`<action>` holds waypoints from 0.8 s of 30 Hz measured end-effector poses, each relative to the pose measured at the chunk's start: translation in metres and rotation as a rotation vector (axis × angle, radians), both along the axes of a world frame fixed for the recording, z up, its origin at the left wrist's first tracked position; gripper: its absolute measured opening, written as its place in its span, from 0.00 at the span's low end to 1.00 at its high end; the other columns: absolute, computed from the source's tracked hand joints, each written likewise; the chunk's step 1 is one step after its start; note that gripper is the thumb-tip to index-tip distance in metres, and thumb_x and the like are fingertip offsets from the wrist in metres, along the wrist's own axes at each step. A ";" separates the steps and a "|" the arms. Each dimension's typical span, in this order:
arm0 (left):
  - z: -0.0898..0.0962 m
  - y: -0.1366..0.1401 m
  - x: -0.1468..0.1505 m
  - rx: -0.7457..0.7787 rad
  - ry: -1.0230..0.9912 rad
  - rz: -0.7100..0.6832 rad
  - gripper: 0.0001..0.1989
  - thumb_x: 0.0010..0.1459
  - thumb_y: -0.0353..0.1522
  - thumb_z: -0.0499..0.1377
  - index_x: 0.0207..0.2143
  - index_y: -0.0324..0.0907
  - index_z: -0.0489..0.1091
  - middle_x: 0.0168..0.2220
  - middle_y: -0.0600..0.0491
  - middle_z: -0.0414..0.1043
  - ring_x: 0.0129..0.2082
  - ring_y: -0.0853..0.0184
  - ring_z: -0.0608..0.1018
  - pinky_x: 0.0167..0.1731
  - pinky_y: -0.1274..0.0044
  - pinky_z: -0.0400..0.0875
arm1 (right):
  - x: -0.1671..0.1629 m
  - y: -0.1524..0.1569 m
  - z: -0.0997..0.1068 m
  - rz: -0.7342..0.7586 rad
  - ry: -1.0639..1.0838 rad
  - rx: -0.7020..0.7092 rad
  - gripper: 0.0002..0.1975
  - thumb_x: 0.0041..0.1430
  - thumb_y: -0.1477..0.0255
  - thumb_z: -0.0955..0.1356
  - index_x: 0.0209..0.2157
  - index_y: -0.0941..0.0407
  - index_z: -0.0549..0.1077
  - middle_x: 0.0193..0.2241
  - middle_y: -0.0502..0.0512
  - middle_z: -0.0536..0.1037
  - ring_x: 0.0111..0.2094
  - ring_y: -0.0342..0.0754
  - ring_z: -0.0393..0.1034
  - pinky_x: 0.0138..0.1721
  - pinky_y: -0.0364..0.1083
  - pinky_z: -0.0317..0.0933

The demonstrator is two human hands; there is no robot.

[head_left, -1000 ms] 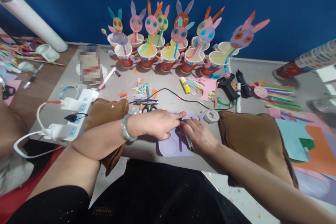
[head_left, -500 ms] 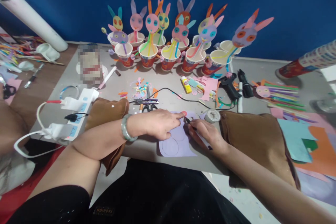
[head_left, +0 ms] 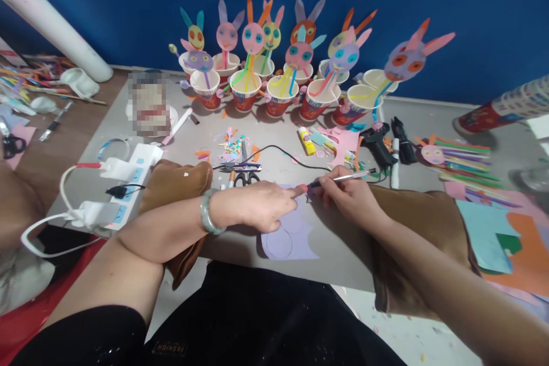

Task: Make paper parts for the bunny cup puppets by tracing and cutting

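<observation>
A sheet of light purple paper [head_left: 303, 247] lies on the grey table in front of me, with a circle outlined near its lower left. My left hand [head_left: 253, 205] rests over the paper, its index finger stretched out and pressing near the upper edge; a bracelet rings that wrist. Between the fingers of my right hand [head_left: 349, 197] is a clear-barrelled pen [head_left: 349, 176], slanted low, its dark tip close to my left fingertip. Black-handled scissors [head_left: 247, 179] and small snips [head_left: 241, 167] lie just beyond my left hand.
Paper cups [head_left: 281, 104] with rabbit-faced paper figures line the blue wall. A glue stick [head_left: 306, 140], paper scraps and a black glue gun [head_left: 380, 146] lie mid-table. Brown cushions [head_left: 175, 180] flank my arms. A power strip [head_left: 136, 183] sits left, coloured sheets [head_left: 484, 229] right. Another person's arm shows far left.
My right hand has shifted up and right, and the pen has swung from pointing back towards me to lying slanted rightward. My left hand stays on the paper. The view has shifted slightly.
</observation>
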State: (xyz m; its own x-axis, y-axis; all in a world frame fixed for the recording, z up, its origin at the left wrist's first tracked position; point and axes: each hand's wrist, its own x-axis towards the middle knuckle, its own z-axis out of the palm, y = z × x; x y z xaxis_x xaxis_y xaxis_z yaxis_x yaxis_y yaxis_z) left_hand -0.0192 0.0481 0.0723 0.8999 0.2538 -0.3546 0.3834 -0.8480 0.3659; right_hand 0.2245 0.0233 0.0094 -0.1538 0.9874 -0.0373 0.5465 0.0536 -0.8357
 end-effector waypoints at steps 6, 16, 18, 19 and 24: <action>-0.006 0.000 0.001 0.001 -0.041 0.009 0.13 0.58 0.30 0.58 0.44 0.37 0.76 0.72 0.42 0.55 0.35 0.63 0.79 0.29 0.68 0.70 | 0.001 0.029 0.005 0.116 -0.022 -0.185 0.21 0.66 0.56 0.66 0.22 0.52 0.69 0.12 0.48 0.70 0.17 0.45 0.68 0.19 0.45 0.61; -0.003 0.002 0.002 -0.037 -0.040 0.028 0.12 0.57 0.28 0.57 0.41 0.36 0.76 0.68 0.41 0.62 0.32 0.67 0.77 0.26 0.71 0.67 | -0.017 0.050 0.014 0.260 -0.042 -0.184 0.22 0.65 0.55 0.67 0.24 0.55 0.75 0.21 0.51 0.74 0.15 0.41 0.62 0.19 0.45 0.57; -0.005 0.003 0.002 -0.038 -0.027 0.024 0.12 0.57 0.28 0.57 0.42 0.37 0.76 0.68 0.41 0.61 0.32 0.67 0.77 0.26 0.71 0.67 | -0.016 0.044 0.014 0.185 0.062 -0.155 0.19 0.66 0.54 0.65 0.34 0.55 0.76 0.24 0.50 0.77 0.14 0.40 0.62 0.17 0.44 0.57; -0.005 0.002 0.001 -0.038 -0.025 0.022 0.12 0.57 0.27 0.57 0.42 0.37 0.76 0.69 0.41 0.60 0.32 0.66 0.77 0.26 0.71 0.67 | -0.013 0.040 0.014 0.156 0.108 -0.140 0.19 0.67 0.53 0.64 0.40 0.54 0.76 0.26 0.51 0.79 0.15 0.40 0.63 0.17 0.44 0.58; -0.008 0.002 0.001 -0.030 -0.056 0.029 0.11 0.57 0.29 0.58 0.43 0.38 0.75 0.68 0.41 0.61 0.34 0.64 0.77 0.28 0.69 0.68 | -0.004 0.016 0.008 0.299 -0.028 0.054 0.12 0.64 0.59 0.68 0.41 0.54 0.75 0.31 0.53 0.81 0.25 0.45 0.72 0.27 0.44 0.66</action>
State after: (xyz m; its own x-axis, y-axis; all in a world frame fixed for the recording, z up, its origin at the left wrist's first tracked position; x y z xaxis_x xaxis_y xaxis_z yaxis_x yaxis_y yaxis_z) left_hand -0.0187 0.0505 0.0646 0.9110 0.2703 -0.3114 0.3859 -0.8253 0.4123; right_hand 0.2200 0.0396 0.0177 -0.4379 0.8990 0.0061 0.5226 0.2601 -0.8119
